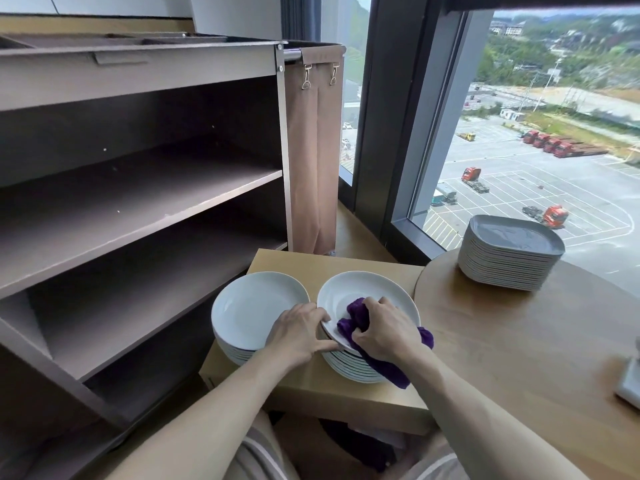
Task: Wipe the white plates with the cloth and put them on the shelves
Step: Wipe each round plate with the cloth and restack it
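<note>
Top white plate [363, 289], stack [356, 370] at table's [311, 265] right edge: left hand [301, 332] pinched its rim, right hand [384, 332] clutched purple cloth [353, 315] inside.

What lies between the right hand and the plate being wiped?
The purple cloth, held under the right hand against the top plate, as the head view shows.

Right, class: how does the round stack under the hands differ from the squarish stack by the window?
The round stack is circular; the squarish stack has rounded corners. The round stack sits on the small table, the squarish stack on the round table. The left hand and the right hand, holding a purple cloth, are on the round stack; the squarish stack is untouched.
</note>
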The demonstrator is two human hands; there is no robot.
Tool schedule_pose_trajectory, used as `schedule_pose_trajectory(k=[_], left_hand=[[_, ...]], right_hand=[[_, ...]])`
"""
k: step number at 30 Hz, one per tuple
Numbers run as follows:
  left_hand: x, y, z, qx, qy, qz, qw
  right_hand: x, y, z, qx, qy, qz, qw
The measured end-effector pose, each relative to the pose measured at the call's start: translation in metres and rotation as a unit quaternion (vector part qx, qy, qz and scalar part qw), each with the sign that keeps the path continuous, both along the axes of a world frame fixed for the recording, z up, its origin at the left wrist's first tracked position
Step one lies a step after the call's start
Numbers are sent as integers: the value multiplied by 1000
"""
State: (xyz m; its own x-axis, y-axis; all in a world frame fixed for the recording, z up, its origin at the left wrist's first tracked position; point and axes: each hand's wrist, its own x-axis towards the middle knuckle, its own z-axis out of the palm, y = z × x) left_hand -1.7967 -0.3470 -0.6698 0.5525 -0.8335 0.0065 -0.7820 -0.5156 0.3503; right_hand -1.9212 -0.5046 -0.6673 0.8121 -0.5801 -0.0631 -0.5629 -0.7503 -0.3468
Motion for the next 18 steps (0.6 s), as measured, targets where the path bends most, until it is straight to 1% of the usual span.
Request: schedule_pose_trajectory(k=[3, 5, 10, 14, 18], left_hand=[[-1, -2, 0, 1, -22, 11, 1000], [-1, -2, 0, -2, -31, 17, 999], [-6, -1, 2, -23, -54, 28, 998], [-11, 0, 6, -46, -46, 33, 997], [-14, 5, 10, -94, -45, 27, 994]], right_hand=[[-10, -1, 2, -26, -16, -5, 1000], [-18, -3, 4, -28, -25, -16, 999], [-32, -7, 8, -3, -51, -54, 997], [-41, -7, 10, 15, -72, -84, 994], [-44, -6, 14, 23, -88, -87, 992]])
